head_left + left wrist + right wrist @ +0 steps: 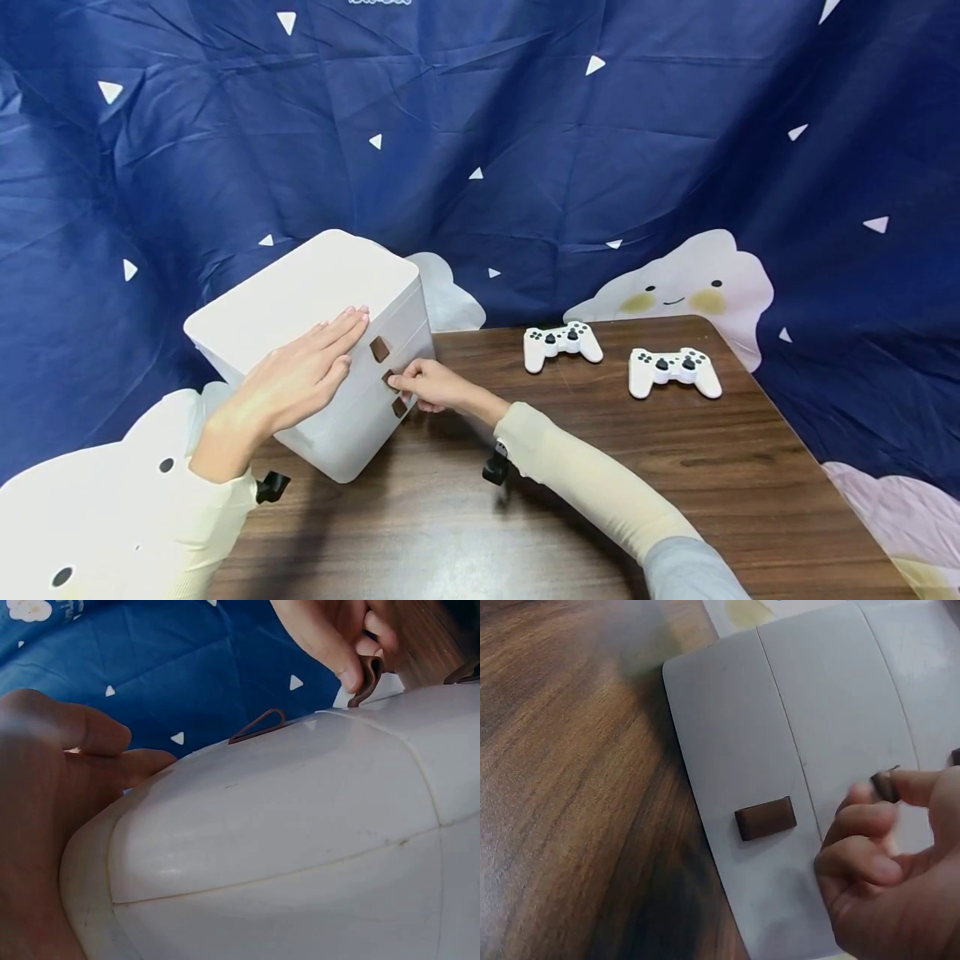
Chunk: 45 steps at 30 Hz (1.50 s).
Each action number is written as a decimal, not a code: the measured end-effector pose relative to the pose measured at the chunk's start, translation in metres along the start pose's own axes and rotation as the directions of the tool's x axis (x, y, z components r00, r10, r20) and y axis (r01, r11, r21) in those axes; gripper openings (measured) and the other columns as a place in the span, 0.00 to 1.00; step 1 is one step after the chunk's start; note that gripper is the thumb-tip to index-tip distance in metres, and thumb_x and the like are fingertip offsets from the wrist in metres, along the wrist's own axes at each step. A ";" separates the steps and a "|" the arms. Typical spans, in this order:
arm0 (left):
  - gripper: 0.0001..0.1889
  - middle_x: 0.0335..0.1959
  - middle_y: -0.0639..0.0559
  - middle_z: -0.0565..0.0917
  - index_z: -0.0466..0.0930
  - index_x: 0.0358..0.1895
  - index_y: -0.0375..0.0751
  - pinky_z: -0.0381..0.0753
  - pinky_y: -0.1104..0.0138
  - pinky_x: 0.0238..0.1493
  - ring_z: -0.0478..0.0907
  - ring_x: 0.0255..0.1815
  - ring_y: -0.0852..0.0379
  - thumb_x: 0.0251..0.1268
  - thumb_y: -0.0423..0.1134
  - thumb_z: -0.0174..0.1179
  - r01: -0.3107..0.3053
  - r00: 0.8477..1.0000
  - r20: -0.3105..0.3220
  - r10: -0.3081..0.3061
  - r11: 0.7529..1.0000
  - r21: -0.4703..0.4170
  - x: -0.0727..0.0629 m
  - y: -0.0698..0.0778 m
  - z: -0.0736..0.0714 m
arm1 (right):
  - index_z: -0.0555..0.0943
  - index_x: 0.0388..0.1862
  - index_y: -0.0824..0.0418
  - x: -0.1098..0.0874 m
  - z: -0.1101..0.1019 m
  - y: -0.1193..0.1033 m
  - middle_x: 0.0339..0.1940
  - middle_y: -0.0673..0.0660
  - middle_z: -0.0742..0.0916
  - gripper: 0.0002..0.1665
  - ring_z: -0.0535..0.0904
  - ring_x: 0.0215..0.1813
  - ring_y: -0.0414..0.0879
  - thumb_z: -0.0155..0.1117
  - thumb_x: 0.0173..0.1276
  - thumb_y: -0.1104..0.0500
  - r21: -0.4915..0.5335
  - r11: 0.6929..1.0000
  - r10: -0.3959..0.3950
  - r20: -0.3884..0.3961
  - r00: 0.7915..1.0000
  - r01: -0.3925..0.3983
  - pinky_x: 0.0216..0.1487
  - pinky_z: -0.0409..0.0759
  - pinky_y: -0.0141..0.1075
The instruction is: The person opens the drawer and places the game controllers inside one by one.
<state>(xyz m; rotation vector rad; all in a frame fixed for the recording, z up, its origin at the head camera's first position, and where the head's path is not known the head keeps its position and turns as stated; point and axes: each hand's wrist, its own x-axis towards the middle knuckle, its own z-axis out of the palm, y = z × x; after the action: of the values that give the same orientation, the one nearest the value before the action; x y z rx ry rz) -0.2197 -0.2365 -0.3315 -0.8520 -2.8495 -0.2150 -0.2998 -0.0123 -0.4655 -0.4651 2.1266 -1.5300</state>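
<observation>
A white drawer cabinet [300,292] stands at an angle on the table's left part, its front facing right. Three brown pull tabs line that front: the upper tab [381,349], the middle tab [885,787] and the lower tab [766,818]. My left hand [300,375] rests on the cabinet's top near the front edge, fingers straight. Between thumb and finger, my right hand [435,385] pinches the middle tab, which shows bent in the left wrist view. The drawers look closed, with thin seams between them.
Two white game controllers [562,344] [675,372] lie at the back right of the brown wooden table [570,417]. A blue curtain [480,125] with white triangles and clouds hangs behind the table.
</observation>
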 end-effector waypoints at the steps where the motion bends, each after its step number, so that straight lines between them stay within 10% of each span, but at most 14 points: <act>1: 0.30 0.87 0.53 0.60 0.60 0.85 0.45 0.62 0.48 0.87 0.58 0.88 0.48 0.85 0.42 0.44 -0.001 1.000 -0.004 0.001 1.000 0.001 0.000 0.000 0.000 | 0.75 0.34 0.57 0.001 0.000 0.001 0.31 0.59 0.85 0.19 0.65 0.14 0.36 0.64 0.80 0.45 0.022 1.000 0.004 0.019 1.000 -0.005 0.13 0.58 0.25; 11: 0.30 0.88 0.53 0.59 0.59 0.85 0.45 0.60 0.48 0.88 0.58 0.88 0.49 0.85 0.40 0.43 -0.004 1.000 -0.001 0.004 1.000 0.015 0.000 0.000 -0.001 | 0.78 0.40 0.66 0.008 0.003 0.004 0.16 0.47 0.75 0.24 0.60 0.12 0.34 0.55 0.84 0.45 0.081 0.997 -0.016 0.139 0.990 0.005 0.11 0.55 0.25; 30: 0.30 0.87 0.54 0.60 0.60 0.85 0.45 0.61 0.49 0.88 0.58 0.88 0.50 0.85 0.42 0.42 0.006 1.000 -0.001 -0.006 1.000 0.021 0.000 0.000 0.001 | 0.77 0.32 0.73 -0.006 -0.001 0.006 0.11 0.45 0.71 0.26 0.59 0.13 0.34 0.59 0.81 0.50 0.118 0.992 -0.044 0.066 0.997 0.036 0.12 0.54 0.24; 45: 0.30 0.88 0.54 0.59 0.59 0.85 0.46 0.60 0.49 0.88 0.57 0.88 0.50 0.85 0.41 0.43 0.014 1.000 0.012 -0.014 1.000 0.014 0.000 0.000 -0.001 | 0.78 0.24 0.57 -0.044 -0.017 0.023 0.12 0.45 0.71 0.22 0.60 0.15 0.36 0.61 0.78 0.47 0.119 0.993 -0.015 0.051 0.999 0.008 0.15 0.55 0.26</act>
<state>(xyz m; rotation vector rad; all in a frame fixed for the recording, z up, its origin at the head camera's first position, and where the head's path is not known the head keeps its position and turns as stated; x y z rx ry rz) -0.2192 -0.2365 -0.3310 -0.8337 -2.8652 -0.1930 -0.2732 0.0314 -0.4745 -0.4711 1.9842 -1.6221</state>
